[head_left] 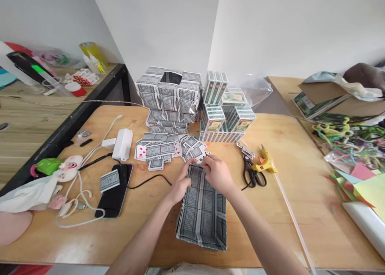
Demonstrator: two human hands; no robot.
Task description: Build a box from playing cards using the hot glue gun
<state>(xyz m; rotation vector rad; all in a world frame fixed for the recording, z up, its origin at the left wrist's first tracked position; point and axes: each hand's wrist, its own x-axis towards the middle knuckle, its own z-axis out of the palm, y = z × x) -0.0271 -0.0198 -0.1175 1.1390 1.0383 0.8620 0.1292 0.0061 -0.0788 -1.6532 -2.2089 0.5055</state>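
A long open box made of playing cards (201,214), grey patterned backs showing, lies lengthwise before me on the table. My left hand (181,183) is closed on its far left corner, the thumb bent over the rim. Across from it, my right hand (219,174) pinches the far right corner with thumb and fingers. Part of a card's face shows between the fingertips; whether it is fixed to the box I cannot tell. Just beyond my hands are loose playing cards (161,149) in overlapping piles, some face up.
A bigger card structure (170,92) stands at the back, beside stacked card packs (224,108). To the right lie black-handled scissors (249,174) and a yellow glue gun (266,162) with a long glue stick. A phone (116,198), white cables and a charger (122,144) are at left.
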